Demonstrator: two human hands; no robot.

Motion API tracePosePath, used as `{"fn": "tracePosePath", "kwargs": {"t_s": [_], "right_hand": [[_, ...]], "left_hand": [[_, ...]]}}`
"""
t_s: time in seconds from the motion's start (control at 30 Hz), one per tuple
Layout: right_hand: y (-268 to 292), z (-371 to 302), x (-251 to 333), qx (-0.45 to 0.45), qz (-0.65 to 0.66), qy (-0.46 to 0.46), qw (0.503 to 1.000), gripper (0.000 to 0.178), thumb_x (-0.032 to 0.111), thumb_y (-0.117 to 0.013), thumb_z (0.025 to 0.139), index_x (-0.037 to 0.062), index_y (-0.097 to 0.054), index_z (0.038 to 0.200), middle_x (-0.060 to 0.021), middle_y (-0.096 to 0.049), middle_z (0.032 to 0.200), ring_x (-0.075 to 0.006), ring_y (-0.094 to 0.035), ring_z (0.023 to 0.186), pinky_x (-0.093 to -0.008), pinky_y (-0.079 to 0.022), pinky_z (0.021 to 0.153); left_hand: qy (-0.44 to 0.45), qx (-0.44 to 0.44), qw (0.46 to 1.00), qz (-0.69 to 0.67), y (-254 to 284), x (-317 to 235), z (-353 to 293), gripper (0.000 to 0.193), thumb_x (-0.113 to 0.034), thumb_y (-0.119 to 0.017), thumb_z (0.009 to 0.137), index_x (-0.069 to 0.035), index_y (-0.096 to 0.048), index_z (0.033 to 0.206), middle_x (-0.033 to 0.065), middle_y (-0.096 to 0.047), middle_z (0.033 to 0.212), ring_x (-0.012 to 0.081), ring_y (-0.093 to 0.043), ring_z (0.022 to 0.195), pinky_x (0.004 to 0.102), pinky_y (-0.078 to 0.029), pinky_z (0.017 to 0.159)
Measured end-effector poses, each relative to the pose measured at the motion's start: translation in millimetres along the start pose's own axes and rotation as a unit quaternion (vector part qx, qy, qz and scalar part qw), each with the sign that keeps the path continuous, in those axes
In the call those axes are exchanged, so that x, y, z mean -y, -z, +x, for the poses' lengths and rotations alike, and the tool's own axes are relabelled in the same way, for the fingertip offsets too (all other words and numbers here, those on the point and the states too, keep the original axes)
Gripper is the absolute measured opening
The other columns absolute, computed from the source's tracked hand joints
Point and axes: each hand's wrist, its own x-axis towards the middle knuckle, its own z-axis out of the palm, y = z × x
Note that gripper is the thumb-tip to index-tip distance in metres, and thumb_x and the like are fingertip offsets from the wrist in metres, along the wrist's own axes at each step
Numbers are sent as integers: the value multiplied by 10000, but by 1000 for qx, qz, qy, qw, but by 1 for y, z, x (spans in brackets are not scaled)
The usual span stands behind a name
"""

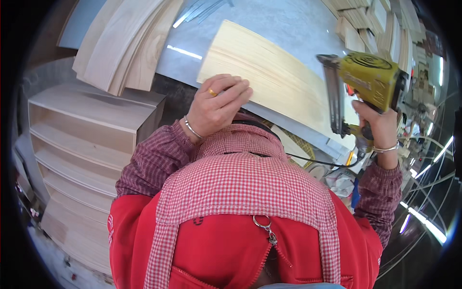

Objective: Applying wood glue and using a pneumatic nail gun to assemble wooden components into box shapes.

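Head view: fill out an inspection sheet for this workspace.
Surface: grey bench, mostly covered by the board.
Job's things: pale wooden board lying flat; yellow nail gun raised beside it.
Clutter: stacked planks at the back left; wood pieces at the back right.
Hands: left hand pressing the board's near edge; right hand gripping the nail gun.
Cables: black hose below the gun.
Surroundings: wooden shelf unit on the left.

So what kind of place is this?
Probably a woodworking shop. The right hand grips a yellow nail gun, the left hand rests on a pale wooden board, beside an unfinished wooden shelf unit.
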Motion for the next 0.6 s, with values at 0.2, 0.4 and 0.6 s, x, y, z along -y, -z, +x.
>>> {"fn": "tracePosePath", "kwargs": {"t_s": [0.2, 0.4, 0.6], "right_hand": [[96, 21, -140, -125, 50, -27, 991, 148, 139, -704, 716, 21, -619, 689, -15, -516, 514, -104, -439, 414, -212, -342, 411], [159, 26, -317, -238, -44, -168, 956, 276, 281, -703, 709, 11, -645, 711, -66, -572, 558, -173, -519, 469, -276, -418, 487], [150, 27, -477, -284, -126, -161, 937, 338, 343, -688, 725, 9, -631, 730, -102, -593, 584, -243, -573, 496, -338, -448, 495]], "left_hand": [[16, -6, 997, 74, -13, -26, 23, 287, -62, -663, 696, -78, -657, 982, 46, -636, 1043, 201, -561, 982, 339, -419, 924], [28, 7, 989, 145, -11, -42, 28, 308, 39, -575, 704, -25, -620, 1002, 95, -615, 1079, 253, -553, 1046, 363, -401, 944], [86, 22, 970, 227, -16, -68, 29, 403, 55, -556, 698, -20, -568, 1094, 112, -568, 1162, 278, -525, 1100, 362, -395, 949]]}}
